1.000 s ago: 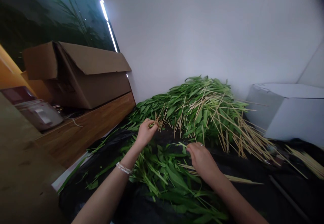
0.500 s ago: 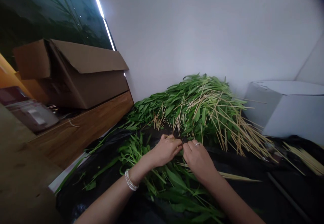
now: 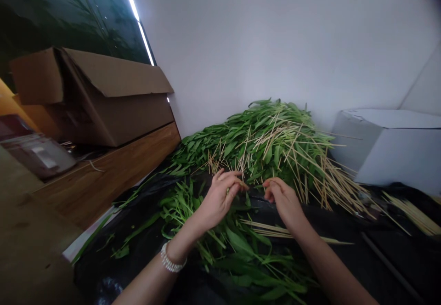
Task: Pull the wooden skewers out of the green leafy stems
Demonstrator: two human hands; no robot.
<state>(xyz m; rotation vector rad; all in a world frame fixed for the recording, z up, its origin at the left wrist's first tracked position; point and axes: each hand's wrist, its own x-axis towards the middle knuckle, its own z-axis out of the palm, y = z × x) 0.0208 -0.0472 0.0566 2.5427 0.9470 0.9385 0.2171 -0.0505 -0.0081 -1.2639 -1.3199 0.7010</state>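
Observation:
My left hand (image 3: 220, 200), with a beaded bracelet at the wrist, hovers over loose green leafy stems (image 3: 179, 206). Its thumb and forefinger come together at a small tan bit, too small to name, while the other fingers are bent and somewhat apart. Across a short gap, my right hand (image 3: 284, 201) has its fingers curled inward with the tips close together; what they hold, if anything, cannot be made out. Thin pale sticks (image 3: 270, 229) lie under my right wrist. More long leaves (image 3: 244, 268) spread below both hands.
Against the white wall stands a large heap of leafy greens (image 3: 237, 132), with many thin sticks (image 3: 339, 185) strewn over its right side. A white box (image 3: 396, 146) is at right. At left, an open cardboard box (image 3: 113, 112) sits on a wooden surface. Black sheeting (image 3: 141, 268) lies underneath.
My hands were touching at the fingertips and have moved apart, the right one to the right and the left one slightly left. More of the pale sticks shows now.

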